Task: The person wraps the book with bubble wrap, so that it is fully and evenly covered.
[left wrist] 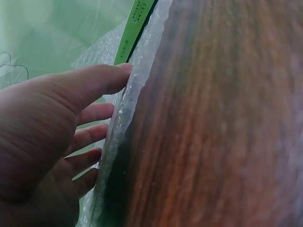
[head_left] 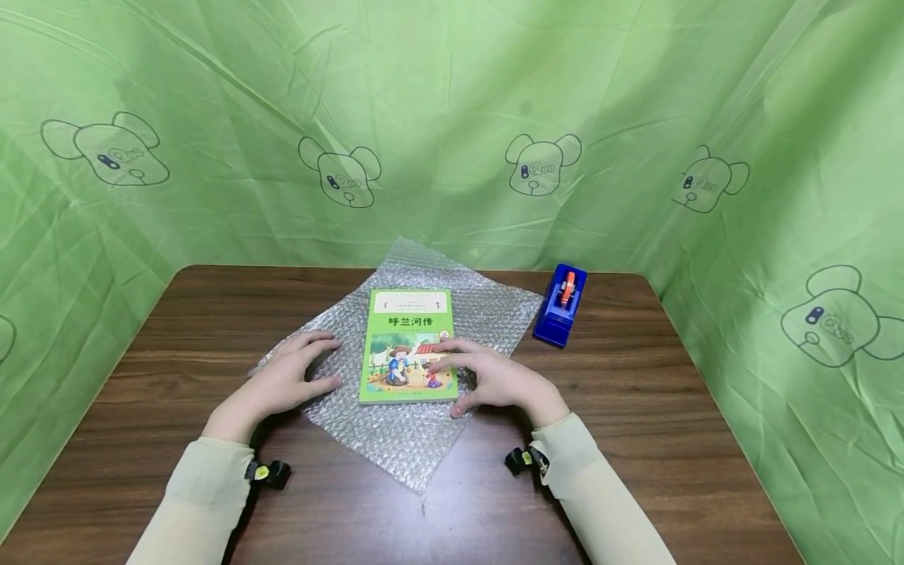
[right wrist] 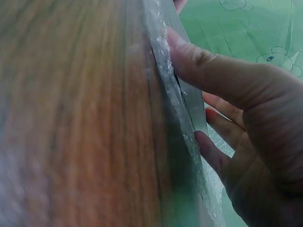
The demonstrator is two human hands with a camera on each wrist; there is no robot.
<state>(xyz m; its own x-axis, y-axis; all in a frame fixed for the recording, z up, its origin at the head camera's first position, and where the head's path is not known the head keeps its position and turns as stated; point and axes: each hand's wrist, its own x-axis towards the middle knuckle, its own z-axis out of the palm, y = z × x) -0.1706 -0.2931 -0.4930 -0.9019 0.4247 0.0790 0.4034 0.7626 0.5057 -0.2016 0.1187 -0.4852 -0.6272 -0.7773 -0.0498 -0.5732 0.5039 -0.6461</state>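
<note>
A green book [head_left: 402, 357] with an illustrated cover lies flat on a sheet of bubble wrap [head_left: 410, 267], which is turned cornerwise on the table. My left hand [head_left: 282, 379] is on the wrap's left part, apart from the book, its fingers loosely bent and holding nothing. At the book's lower right edge is my right hand [head_left: 497, 378], fingertips over the cover and thumb on the wrap beside it. In the right wrist view the thumb [right wrist: 203, 66] is against the wrap, with the book's pale page edge [right wrist: 193, 101] behind it.
A blue tape dispenser [head_left: 554, 326] with an orange roll [head_left: 568, 289] stands right of the wrap, close to its right corner. The dark wooden table [head_left: 636, 439] is enclosed by green curtains [head_left: 452, 94] at the back and sides.
</note>
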